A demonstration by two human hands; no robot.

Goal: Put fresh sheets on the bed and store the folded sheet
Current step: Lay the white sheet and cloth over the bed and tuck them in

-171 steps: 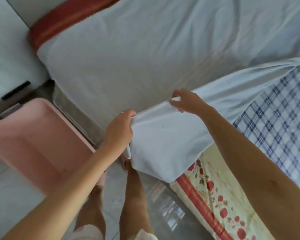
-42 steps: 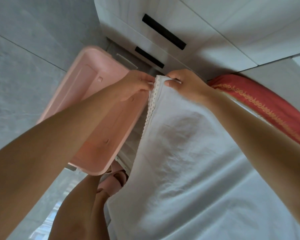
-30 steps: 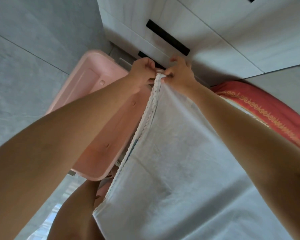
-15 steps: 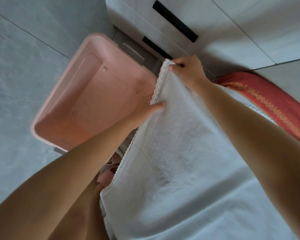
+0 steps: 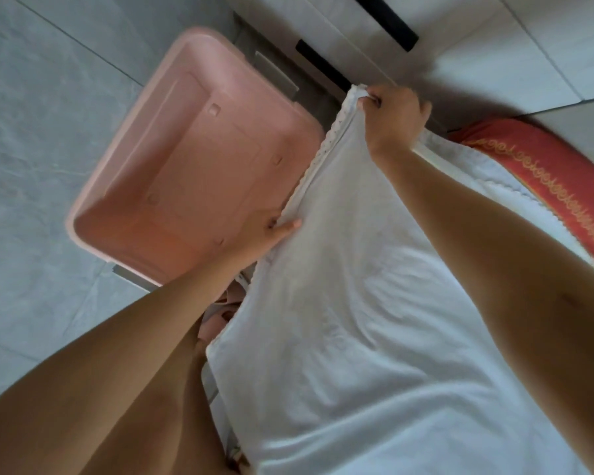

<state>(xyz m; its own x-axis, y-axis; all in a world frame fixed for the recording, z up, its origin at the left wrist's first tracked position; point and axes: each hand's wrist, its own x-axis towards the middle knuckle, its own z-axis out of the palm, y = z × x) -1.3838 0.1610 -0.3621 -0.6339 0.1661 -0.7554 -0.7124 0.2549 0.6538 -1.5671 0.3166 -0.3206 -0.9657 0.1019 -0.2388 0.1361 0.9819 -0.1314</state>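
White sheet, one, in left hand and right hand

White sheet with scalloped lace edge, wrinkled, spread over bed, top corner lifted beside pink bin.

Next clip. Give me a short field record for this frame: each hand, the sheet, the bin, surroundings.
white sheet: lace edge stretched between the hands
left hand: pinches the lace edge partway down
right hand: grips the sheet's top corner
pink bin: open-topped, on the floor beside the sheet
red bedding: patterned band, right of the sheet
cabinet: white, dark slot handles, beyond the bin
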